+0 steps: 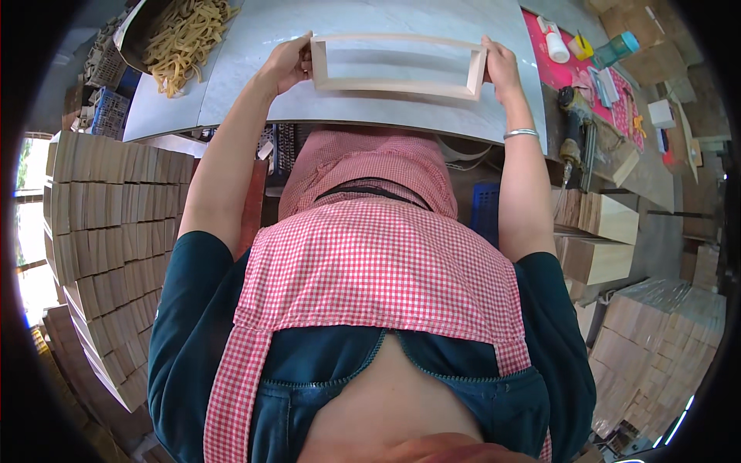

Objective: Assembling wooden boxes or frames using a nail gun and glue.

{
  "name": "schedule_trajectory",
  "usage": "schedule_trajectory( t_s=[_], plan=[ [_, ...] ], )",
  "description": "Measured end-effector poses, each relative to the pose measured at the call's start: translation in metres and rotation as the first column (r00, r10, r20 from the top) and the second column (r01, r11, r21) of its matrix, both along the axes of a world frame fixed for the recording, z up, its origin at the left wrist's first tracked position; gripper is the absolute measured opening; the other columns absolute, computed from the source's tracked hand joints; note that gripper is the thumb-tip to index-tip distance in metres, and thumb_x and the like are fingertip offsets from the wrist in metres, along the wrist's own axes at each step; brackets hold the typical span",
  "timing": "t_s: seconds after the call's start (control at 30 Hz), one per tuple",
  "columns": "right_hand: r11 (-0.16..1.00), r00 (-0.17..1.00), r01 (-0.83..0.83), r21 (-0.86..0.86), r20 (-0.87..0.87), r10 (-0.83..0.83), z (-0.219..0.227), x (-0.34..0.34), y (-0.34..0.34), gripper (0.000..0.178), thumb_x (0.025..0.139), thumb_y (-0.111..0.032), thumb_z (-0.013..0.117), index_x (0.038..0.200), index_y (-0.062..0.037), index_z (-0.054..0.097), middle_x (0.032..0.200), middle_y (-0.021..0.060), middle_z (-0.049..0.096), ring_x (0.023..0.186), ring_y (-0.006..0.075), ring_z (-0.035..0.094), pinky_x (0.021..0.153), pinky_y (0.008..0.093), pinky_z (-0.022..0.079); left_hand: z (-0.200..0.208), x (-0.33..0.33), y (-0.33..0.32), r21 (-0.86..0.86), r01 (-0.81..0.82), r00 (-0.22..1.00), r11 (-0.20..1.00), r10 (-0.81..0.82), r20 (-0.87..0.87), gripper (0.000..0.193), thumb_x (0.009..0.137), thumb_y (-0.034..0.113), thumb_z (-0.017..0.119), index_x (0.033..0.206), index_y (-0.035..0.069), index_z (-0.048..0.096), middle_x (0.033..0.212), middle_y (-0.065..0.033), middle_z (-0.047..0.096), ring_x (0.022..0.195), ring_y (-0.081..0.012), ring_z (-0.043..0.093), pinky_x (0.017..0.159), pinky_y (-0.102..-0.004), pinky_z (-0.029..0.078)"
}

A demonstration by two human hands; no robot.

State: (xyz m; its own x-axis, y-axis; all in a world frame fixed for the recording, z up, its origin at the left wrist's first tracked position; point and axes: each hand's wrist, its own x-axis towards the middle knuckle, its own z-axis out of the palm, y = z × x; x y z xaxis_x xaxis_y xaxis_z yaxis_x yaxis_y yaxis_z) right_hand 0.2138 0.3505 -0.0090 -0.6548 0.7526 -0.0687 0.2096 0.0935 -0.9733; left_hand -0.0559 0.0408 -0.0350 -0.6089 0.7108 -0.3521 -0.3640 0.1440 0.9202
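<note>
A broad white table (231,100) with faint grey marbling is stretching across the far side of the scene. A tall stack of brown and grey wooden pieces (116,224) is standing at the left, and a stack of pale wooden blocks (656,347) is standing at the near right. A long rectangular open frame of pale wood (401,87) is being held over the near part of the table, lying between the two hands; whether its lower edge is touching the tabletop, I cannot tell. A heap of tan, flat, ribbon-like strips (181,42) is spreading at the far left. The left hand (289,63) is gripping the frame's left end, its fingers curling closed around it. The right hand (502,68) is gripping the right end, partly closed, its fingers partly hidden. A clear bottle with a teal cap (616,49) and a smaller white bottle (556,46) are sitting at the far right.
</note>
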Motion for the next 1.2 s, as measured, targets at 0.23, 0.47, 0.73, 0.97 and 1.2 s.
schedule_trajectory(
  t_s=[0.23, 0.47, 0.73, 0.97, 1.2],
  plan=[
    [0.963, 0.974, 0.086, 0.255, 0.180, -0.135, -0.052, -0.032, 0.009, 0.045, 0.101, -0.037, 0.045, 0.091, 0.0023, 0.065, 0.083, 0.0152, 0.068, 0.072, 0.0266, 0.061, 0.070, 0.0380, 0.051, -0.014, 0.019, 0.021, -0.210, -0.118, 0.955, 0.971, 0.053, -0.293, 0.039, 0.104, 0.030, 0.042, 0.095, -0.002, 0.062, 0.088, -0.0129, 0.060, 0.075, -0.0220, 0.054, 0.066, -0.0320, 0.049],
    [0.950, 0.933, 0.016, 0.311, 0.338, -0.127, -0.044, -0.037, 0.007, 0.049, 0.101, -0.035, 0.037, 0.094, 0.0047, 0.065, 0.094, 0.0219, 0.071, 0.086, 0.0381, 0.063, 0.085, 0.0455, 0.050, -0.020, 0.016, 0.025, -0.375, -0.254, 0.836, 0.891, 0.007, -0.549, 0.044, 0.103, 0.034, 0.042, 0.104, -0.005, 0.062, 0.099, -0.0173, 0.065, 0.080, -0.0265, 0.058, 0.069, -0.0371, 0.054],
    [0.954, 0.901, 0.013, 0.299, 0.411, -0.141, -0.052, -0.040, 0.012, 0.050, 0.100, -0.034, 0.036, 0.100, 0.0042, 0.068, 0.100, 0.0221, 0.072, 0.090, 0.0383, 0.065, 0.085, 0.0463, 0.051, -0.024, 0.013, 0.025, -0.457, -0.349, 0.736, 0.818, -0.062, -0.674, 0.042, 0.101, 0.033, 0.041, 0.114, -0.002, 0.062, 0.110, -0.0210, 0.067, 0.095, -0.0342, 0.063, 0.084, -0.0435, 0.053],
    [0.951, 0.883, 0.088, 0.297, 0.419, -0.213, -0.062, -0.041, 0.019, 0.042, 0.099, -0.029, 0.044, 0.102, 0.0040, 0.069, 0.096, 0.0202, 0.073, 0.083, 0.0364, 0.067, 0.078, 0.0442, 0.053, -0.006, 0.047, 0.052, -0.145, -0.465, -0.020, 0.874, -0.173, -0.985, 0.030, 0.092, 0.025, 0.059, 0.117, 0.009, 0.065, 0.114, -0.0162, 0.066, 0.100, -0.0348, 0.063, 0.089, -0.0434, 0.051],
    [0.977, 0.917, 0.002, 0.212, 0.390, -0.087, -0.072, -0.048, 0.032, 0.048, 0.092, -0.037, 0.055, 0.097, 0.0092, 0.068, 0.095, 0.0280, 0.070, 0.084, 0.0382, 0.067, 0.081, 0.0432, 0.054, 0.011, 0.186, 0.157, -0.211, 0.083, -0.094, 0.974, -0.203, -0.975, 0.041, 0.081, 0.036, 0.072, 0.111, 0.009, 0.064, 0.100, -0.0117, 0.069, 0.083, -0.0312, 0.066, 0.072, -0.0411, 0.055]
  ],
)
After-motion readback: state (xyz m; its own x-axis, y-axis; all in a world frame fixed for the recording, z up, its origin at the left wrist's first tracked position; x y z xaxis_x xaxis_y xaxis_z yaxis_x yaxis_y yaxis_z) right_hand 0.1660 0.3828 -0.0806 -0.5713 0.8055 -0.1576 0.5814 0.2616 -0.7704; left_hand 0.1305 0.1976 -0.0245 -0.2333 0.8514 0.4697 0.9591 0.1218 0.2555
